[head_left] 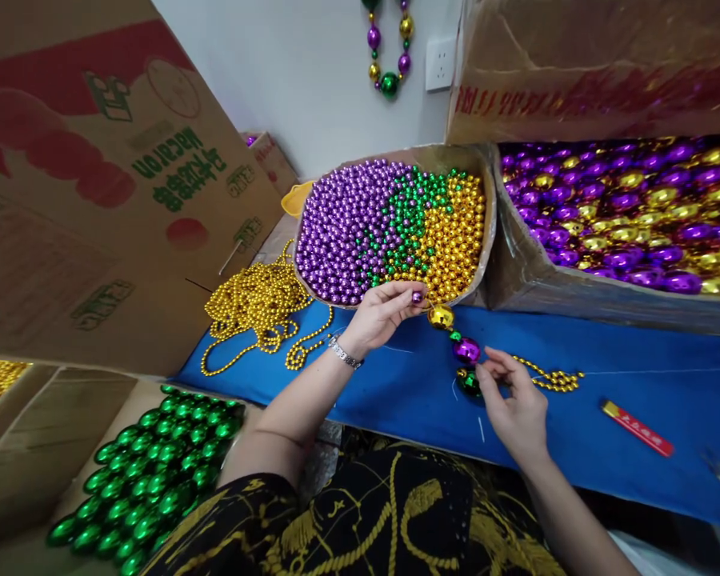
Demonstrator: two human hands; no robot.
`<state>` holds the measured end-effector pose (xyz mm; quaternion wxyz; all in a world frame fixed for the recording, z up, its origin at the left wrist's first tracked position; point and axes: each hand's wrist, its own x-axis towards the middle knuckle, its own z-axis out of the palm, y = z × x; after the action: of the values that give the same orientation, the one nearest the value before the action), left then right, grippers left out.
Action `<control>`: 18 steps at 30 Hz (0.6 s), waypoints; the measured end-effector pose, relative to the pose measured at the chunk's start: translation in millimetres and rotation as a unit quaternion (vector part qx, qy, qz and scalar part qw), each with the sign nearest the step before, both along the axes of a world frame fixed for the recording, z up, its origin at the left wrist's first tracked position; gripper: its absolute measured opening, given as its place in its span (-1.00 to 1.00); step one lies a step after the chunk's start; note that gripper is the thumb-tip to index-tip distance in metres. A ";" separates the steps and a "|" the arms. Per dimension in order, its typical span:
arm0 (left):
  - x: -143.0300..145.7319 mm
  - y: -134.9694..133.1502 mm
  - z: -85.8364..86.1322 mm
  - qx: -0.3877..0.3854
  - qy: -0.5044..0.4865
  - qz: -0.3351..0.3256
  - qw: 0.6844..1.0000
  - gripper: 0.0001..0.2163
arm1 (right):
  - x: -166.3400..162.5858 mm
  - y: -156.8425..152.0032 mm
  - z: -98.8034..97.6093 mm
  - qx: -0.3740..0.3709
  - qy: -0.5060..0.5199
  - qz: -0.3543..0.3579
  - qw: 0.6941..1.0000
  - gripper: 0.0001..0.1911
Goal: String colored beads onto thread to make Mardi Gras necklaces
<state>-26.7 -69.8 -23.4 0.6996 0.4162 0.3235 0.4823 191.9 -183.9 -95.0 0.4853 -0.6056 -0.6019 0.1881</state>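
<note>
My left hand [381, 316] pinches a small purple bead [417, 297] between thumb and fingers, at the front edge of a box of small beads [348, 232]. From there a bead string runs down to the right, with a large gold bead [441, 317], a small green bead [455, 336], a large purple bead [466, 350] and a large dark green bead [469, 382]. At the lower end of this string my right hand [516, 404] is closed, its thumb and fingertips beside the purple and dark green beads. The exact grip there is partly hidden.
Gold bead chains [255, 300] lie heaped on the blue cloth [396, 392], left of the bead box. A carton of large purple and gold beads [624, 212] stands right. Green beads [150, 464] fill a lower left box. A red-and-yellow packet [638, 428] lies right.
</note>
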 end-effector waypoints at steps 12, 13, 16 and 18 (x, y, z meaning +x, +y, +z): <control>-7.6 -3.4 2.9 0.042 0.056 0.014 0.997 -0.80 | 2.0 0.4 2.0 0.025 -0.073 0.014 0.997 -0.71; -8.2 -3.7 3.3 0.040 0.058 0.014 0.997 -0.80 | 1.8 0.3 2.5 0.025 -0.074 0.014 0.997 -0.71; -8.8 -4.7 4.1 0.041 0.057 0.010 0.997 -0.80 | 0.6 0.1 4.9 0.023 -0.077 0.020 0.997 -0.72; -8.5 -5.1 4.1 0.041 0.050 0.009 0.998 -0.81 | -0.3 -0.2 6.4 0.025 -0.079 0.025 0.996 -0.72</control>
<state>-35.2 -74.9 -19.3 0.6603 0.4658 0.3417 0.4799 191.6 -184.1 -88.7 0.4466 -0.5911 -0.6576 0.1369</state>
